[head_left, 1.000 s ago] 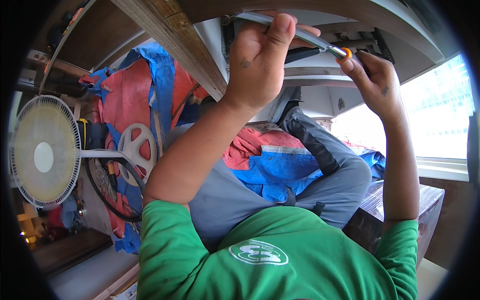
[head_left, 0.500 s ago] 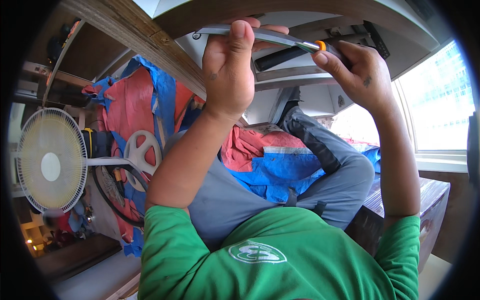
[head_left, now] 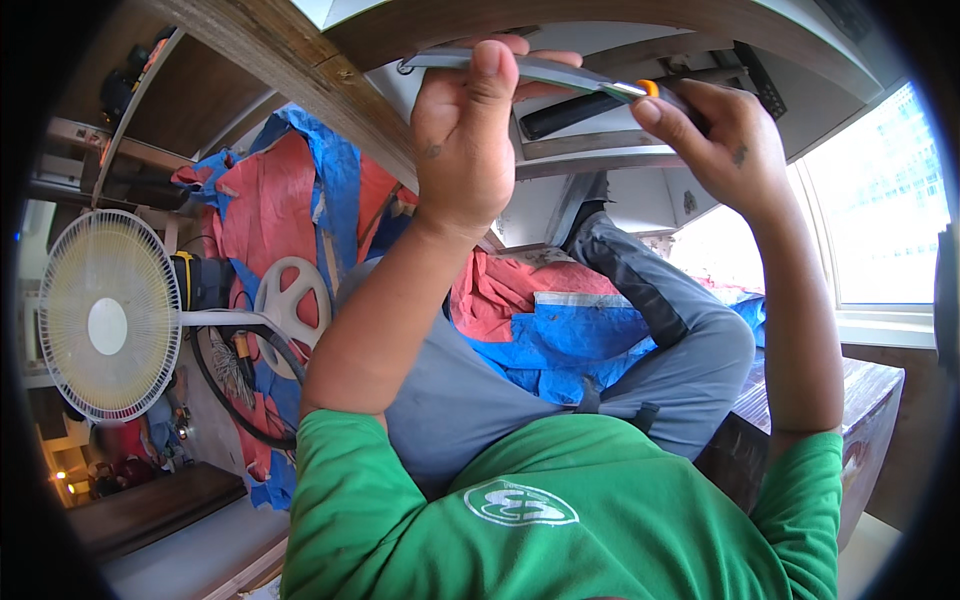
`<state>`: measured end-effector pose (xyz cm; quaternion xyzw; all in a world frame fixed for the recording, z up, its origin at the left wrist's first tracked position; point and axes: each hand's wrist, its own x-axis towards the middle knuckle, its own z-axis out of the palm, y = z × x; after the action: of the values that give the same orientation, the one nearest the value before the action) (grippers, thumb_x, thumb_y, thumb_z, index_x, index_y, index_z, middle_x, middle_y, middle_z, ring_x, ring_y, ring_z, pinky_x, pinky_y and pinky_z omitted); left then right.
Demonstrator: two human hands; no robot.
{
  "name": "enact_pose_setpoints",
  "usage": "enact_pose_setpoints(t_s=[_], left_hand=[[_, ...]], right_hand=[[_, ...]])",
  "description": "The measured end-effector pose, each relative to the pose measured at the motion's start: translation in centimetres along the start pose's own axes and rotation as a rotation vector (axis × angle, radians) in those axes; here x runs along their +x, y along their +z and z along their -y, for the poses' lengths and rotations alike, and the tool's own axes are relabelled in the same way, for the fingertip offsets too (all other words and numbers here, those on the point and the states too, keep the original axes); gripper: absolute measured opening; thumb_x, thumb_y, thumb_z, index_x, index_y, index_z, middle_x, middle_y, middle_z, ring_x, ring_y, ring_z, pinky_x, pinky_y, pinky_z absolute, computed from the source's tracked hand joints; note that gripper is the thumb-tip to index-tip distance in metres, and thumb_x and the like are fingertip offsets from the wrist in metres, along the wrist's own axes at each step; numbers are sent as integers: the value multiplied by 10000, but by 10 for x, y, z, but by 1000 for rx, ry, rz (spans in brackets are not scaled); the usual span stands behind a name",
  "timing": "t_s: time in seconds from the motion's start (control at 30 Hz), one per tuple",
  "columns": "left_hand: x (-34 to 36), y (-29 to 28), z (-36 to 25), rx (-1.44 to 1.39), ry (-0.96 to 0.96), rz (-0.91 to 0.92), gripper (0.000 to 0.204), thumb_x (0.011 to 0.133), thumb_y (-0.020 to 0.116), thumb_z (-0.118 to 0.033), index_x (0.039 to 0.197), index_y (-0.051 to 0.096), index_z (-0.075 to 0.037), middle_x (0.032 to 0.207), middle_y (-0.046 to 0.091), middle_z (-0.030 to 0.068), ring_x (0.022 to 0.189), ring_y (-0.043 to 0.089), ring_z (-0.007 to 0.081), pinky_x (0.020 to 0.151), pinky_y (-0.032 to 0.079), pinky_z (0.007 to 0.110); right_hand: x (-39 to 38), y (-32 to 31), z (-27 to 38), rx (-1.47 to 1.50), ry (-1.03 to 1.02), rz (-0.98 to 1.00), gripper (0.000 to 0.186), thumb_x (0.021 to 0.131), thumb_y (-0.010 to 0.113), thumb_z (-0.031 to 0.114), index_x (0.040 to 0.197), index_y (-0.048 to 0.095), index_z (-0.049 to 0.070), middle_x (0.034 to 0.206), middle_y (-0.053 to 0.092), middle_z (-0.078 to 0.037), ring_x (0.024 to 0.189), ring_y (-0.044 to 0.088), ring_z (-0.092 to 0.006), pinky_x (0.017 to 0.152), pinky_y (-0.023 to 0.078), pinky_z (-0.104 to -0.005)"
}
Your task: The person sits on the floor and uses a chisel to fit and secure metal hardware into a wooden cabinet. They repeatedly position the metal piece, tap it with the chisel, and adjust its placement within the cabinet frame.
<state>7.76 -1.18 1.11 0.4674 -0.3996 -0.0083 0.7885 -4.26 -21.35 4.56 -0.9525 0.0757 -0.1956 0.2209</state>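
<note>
Raised before a wooden cabinet frame, my left hand [head_left: 468, 150] pinches a long, slightly bent grey strip [head_left: 550, 72] between the thumb in front and the fingers behind. My right hand [head_left: 728, 140] wraps around the dark handle of a hand tool [head_left: 648, 88] with an orange collar and a short, shiny metal blade. That blade touches or overlaps the strip's right end; I cannot tell which. The tool's exact kind is unclear.
An upper cabinet panel [head_left: 600, 22] hangs close above my hands, with a wooden beam [head_left: 290, 50] at left. A white fan [head_left: 108, 325] stands at left. Red and blue tarps [head_left: 570, 335] lie by my bent legs. A wrapped dark box [head_left: 835, 420] is at right, below a window [head_left: 880, 200].
The whole view has shifted slightly, so everything sits a little further right. Both hands keep the same hold on the strip and the tool.
</note>
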Motion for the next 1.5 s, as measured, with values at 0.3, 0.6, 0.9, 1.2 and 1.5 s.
enact_pose_setpoints(t_s=[0.3, 0.6, 0.9, 1.2, 1.5], left_hand=[[2, 2, -1, -24, -44, -32, 382, 1088, 487, -364, 1141, 576, 4, 1094, 671, 151, 1039, 716, 374, 932, 588, 459], [1, -1, -6, -36, -80, -47, 407, 1095, 474, -374, 1110, 544, 26, 1093, 719, 258, 964, 727, 258, 887, 582, 357], [1, -4, -5, 40, -46, -9, 389, 1087, 492, -368, 1145, 575, 7, 1069, 703, 233, 1043, 717, 368, 949, 573, 444], [-1, -2, -5, -1, -50, -85, 410, 1086, 492, -374, 1111, 545, 32, 1015, 668, 151, 993, 723, 290, 903, 594, 393], [-3, -3, -10, 36, -61, -68, 410, 1078, 510, -376, 1152, 567, 23, 1098, 660, 144, 1034, 716, 379, 924, 587, 433]], right_hand=[[1, 1, 1, -63, 32, 37, 738, 864, 612, 764, 726, 702, 44, 553, 561, -65, 517, 584, -189, 511, 429, -337], [2, 6, -2, -39, 29, 59, 737, 873, 623, 743, 803, 716, 15, 585, 563, -72, 549, 549, -167, 534, 419, -331], [6, 9, -1, -50, -36, -5, 722, 875, 619, 743, 800, 750, 38, 554, 575, -82, 521, 600, -181, 513, 429, -326], [2, 7, 9, -27, -32, -1, 709, 892, 631, 712, 834, 735, 13, 608, 593, -63, 556, 562, -156, 534, 410, -330], [3, 8, 11, -7, -15, -20, 707, 882, 632, 723, 742, 694, 33, 571, 551, -69, 520, 534, -170, 504, 381, -344]])
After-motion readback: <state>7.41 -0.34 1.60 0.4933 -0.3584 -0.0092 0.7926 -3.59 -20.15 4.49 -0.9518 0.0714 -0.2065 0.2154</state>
